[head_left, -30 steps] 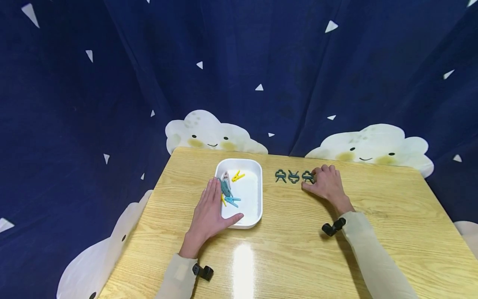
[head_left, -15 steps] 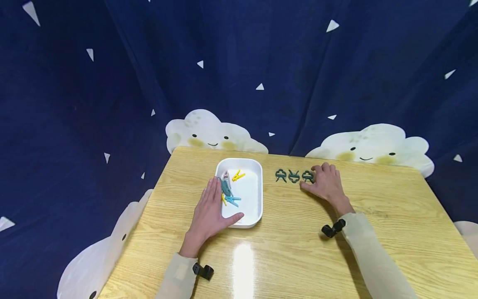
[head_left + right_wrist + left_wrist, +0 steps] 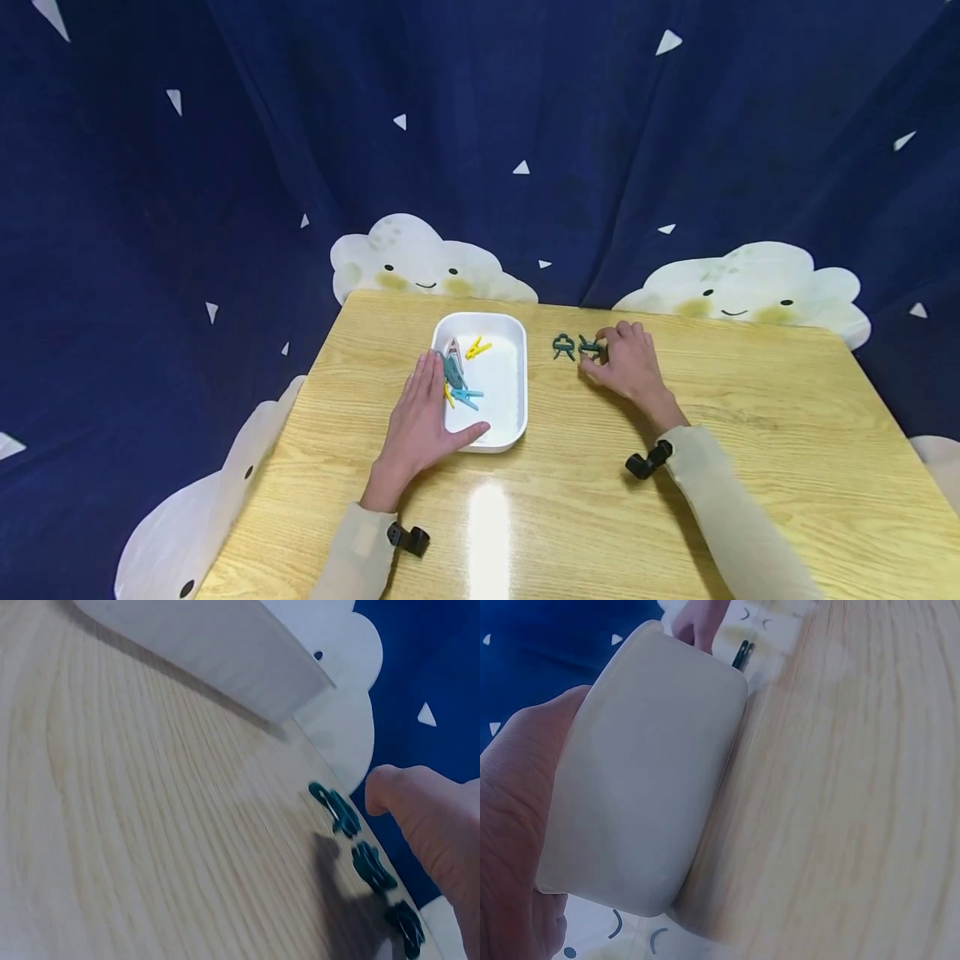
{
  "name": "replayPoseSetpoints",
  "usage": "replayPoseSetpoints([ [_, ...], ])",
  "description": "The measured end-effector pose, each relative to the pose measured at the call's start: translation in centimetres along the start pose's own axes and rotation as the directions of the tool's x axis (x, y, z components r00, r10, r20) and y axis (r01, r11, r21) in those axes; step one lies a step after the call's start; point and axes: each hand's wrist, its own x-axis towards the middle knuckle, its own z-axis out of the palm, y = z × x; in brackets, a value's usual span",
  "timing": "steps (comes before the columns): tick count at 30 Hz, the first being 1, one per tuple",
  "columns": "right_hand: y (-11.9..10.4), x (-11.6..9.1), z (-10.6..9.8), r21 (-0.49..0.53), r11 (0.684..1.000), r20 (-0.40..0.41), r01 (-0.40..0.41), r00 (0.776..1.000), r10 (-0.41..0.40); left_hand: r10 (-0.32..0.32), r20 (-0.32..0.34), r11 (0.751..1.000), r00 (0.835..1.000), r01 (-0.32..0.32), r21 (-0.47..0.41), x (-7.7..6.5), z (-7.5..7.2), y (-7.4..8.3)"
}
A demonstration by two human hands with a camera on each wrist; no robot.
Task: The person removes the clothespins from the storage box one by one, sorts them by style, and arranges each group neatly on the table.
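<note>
A white tray point(image 3: 498, 392) sits on the wooden table point(image 3: 592, 508), and every place here is told from it. At its left side lies the left hand point(image 3: 420, 421), spread wide, with straight fingers along the left rim and the thumb reaching over the near edge; the left wrist view shows the palm against the tray's outer side. Inside the tray, toward its left wall, are a teal clip point(image 3: 453, 373), a pinkish clip point(image 3: 453, 352) just beyond it, a light blue clip point(image 3: 467, 398) nearer the front, and a yellow clip point(image 3: 447, 397) partly covered by the fingers. Another yellow clip point(image 3: 477, 347) lies in the tray's far half. To the right of the tray, apart from it, three dark green clips stand in a row on the table: the nearest clip point(image 3: 563, 347), the middle clip point(image 3: 590, 348) and the farthest clip point(image 3: 407, 928), which the right hand mostly hides in the head view. The right hand point(image 3: 630, 364) is over that row, thumb and forefinger bent with a narrow gap between them beside the middle clip; whether they touch it I cannot tell. Beyond the tray hangs a dark blue curtain point(image 3: 570, 125) with pale clouds.
</note>
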Motion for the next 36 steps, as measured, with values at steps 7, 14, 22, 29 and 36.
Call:
replayPoseSetpoints([
  [7,-3.0,0.8,0.5,0.041,0.997,-0.056,0.064,0.997,-0.062,-0.001,-0.001,1.0,1.0,0.001,-0.002,-0.1,-0.1,-0.1],
  [14,-7.3,1.9,1.0,0.087,0.984,-0.067,0.157,0.986,-0.151,-0.013,0.022,1.0,1.0,0.013,-0.004,-0.5,-0.1,-0.2],
  [22,-12.7,3.6,0.8,0.086,0.967,0.031,0.24,0.969,-0.243,-0.008,0.024,1.0,1.0,0.008,0.011,0.0,-0.1,0.0],
  [29,-16.1,3.8,2.6,0.119,0.96,0.256,0.255,0.926,-0.278,0.005,0.009,1.0,1.0,-0.005,0.012,0.1,-0.2,0.0],
  [36,-17.9,4.1,3.9,0.046,0.963,0.402,0.264,0.878,-0.26,0.01,-0.014,1.0,1.0,-0.01,0.004,-0.1,-0.2,-0.2],
])
